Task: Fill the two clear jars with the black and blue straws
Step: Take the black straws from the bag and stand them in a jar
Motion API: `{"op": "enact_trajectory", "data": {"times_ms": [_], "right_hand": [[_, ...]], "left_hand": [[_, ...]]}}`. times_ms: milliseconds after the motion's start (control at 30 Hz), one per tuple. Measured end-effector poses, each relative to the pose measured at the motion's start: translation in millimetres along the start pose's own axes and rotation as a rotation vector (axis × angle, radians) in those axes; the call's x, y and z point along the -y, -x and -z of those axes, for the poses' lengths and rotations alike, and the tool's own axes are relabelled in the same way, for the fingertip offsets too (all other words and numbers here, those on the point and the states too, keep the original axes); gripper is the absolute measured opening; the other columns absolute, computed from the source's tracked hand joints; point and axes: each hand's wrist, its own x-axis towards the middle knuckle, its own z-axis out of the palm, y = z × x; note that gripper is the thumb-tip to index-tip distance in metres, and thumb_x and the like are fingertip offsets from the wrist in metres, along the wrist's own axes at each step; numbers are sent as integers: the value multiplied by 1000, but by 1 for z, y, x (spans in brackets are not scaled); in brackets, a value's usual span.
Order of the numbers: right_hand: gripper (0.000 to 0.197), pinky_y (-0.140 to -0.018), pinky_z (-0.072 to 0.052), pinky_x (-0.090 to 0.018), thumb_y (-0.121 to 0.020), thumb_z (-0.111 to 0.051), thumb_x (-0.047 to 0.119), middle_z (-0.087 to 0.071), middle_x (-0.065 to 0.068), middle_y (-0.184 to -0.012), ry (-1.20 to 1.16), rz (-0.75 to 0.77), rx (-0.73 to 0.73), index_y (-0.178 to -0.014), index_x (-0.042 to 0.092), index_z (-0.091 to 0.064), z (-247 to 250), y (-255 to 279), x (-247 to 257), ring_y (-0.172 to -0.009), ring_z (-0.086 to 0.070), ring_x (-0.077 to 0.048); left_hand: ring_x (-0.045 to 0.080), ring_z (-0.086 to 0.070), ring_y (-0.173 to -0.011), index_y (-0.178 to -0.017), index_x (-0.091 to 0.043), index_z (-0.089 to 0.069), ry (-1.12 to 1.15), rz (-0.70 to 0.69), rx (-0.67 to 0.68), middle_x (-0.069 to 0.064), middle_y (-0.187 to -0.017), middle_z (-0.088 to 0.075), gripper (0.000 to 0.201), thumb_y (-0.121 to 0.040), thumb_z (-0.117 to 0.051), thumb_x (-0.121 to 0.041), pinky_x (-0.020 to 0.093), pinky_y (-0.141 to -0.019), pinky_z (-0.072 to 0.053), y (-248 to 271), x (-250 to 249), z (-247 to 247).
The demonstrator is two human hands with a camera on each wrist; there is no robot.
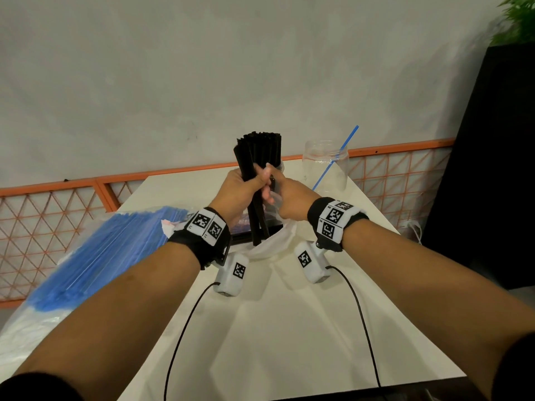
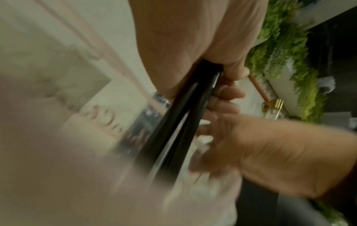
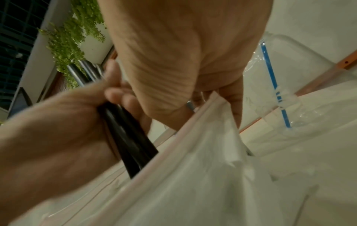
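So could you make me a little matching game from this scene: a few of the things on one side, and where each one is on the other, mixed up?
Things:
1. black straws
2. single blue straw
3. bag of blue straws
4. plant

Places:
A. lying at the table's left edge
B. top right corner, beyond the table
C. gripped upright in the left hand
D. leaning in the clear jar

Pairs: 1-C, 2-D, 3-A, 4-B

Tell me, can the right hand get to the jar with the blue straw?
Probably yes: the jar stands just beyond the right hand with nothing between, though that hand now grips a plastic bag.
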Motion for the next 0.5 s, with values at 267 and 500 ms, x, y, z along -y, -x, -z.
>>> {"op": "enact_trajectory", "data": {"times_ms": [267,500], "right_hand": [[101,-79,-54,-37,-77,-61,-5,-57,-17,-117,-10,-42,-5,-155,27,-5,-1,-9,-4,-96,-60,-30],[97,-76,-44,-32,-80,-63,1,-53,-19,-117,23,-12,-20,-155,26,-6,-3,-11,-10,-95,-56,-27]], "left_hand": [[12,-41,-47,-73,-11,-52,110,-243,-109,-3,-53,-39,30,-99,-58,-25,29,-61,-49,-43,-74,5],[14,-47,-47,-72,-13,-51,103,-366,-239,0,-57,-49,28,-98,-61,-18,36,-69,-51,-79,-99,-6]]}}
